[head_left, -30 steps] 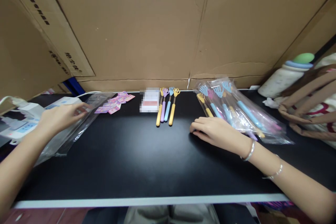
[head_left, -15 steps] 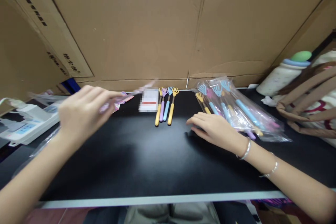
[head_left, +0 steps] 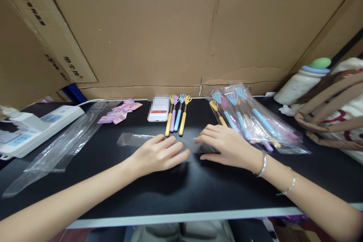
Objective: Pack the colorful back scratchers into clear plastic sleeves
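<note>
Hands (head_left: 159, 154) (head_left: 224, 144) lie flat, grip spread, pressing a clear bag (head_left: 133, 139), its middle hidden beneath them.

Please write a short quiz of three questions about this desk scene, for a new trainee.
1. True or false: both hands rest on one clear bag lying flat on the table.
2. How many loose back scratchers lie beside the phone?
3. The packed scratcher bags lie near which hand: A left hand, B right hand?

Key: 1 true; 2 four; 3 B.
</note>
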The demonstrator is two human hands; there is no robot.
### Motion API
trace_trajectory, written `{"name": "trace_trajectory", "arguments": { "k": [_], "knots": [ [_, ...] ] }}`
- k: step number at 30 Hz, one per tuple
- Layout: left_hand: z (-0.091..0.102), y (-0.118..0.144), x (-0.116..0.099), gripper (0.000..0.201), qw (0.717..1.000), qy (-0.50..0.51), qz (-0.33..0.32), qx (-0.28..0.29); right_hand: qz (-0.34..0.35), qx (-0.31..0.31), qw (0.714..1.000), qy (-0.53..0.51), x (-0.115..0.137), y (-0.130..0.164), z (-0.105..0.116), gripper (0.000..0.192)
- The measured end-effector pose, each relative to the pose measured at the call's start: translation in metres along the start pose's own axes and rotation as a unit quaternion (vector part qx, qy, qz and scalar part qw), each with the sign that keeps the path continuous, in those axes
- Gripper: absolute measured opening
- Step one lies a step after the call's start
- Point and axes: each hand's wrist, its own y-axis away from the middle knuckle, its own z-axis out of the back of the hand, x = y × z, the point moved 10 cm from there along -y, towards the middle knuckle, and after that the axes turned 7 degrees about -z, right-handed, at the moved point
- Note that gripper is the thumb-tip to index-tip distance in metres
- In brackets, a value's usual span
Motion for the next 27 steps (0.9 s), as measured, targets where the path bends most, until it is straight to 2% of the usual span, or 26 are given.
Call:
{"name": "trace_trajectory", "arguments": {
  "k": [3, 7, 12, 19, 27],
  "knots": [
    [-0.002, 0.003, 0.0, 0.012, 1.0, 0.013, 0.009, 0.023, -0.004, 0.014, 1.0, 0.01, 0.002, -0.001, -0.008, 0.017],
    [-0.005, 0.009, 0.009, 0.015, 0.998, 0.022, 0.039, 0.054, -0.014, -0.01, 1.0, 0.016, -0.001, -0.001, -0.005, 0.017],
    [-0.009, 0.019, 0.033, 0.014, 0.991, 0.021, 0.09, 0.099, -0.032, -0.057, 0.997, 0.039, -0.012, 0.002, 0.012, 0.02],
    [-0.005, 0.035, 0.068, 0.017, 0.984, -0.013, 0.153, 0.093, -0.075, -0.122, 0.987, 0.072, -0.027, 0.006, 0.039, 0.02],
    [-0.006, 0.046, 0.083, 0.017, 0.973, -0.045, 0.2, 0.11, -0.132, -0.176, 0.971, 0.095, -0.048, 0.014, 0.058, 0.016]
  ]
}}
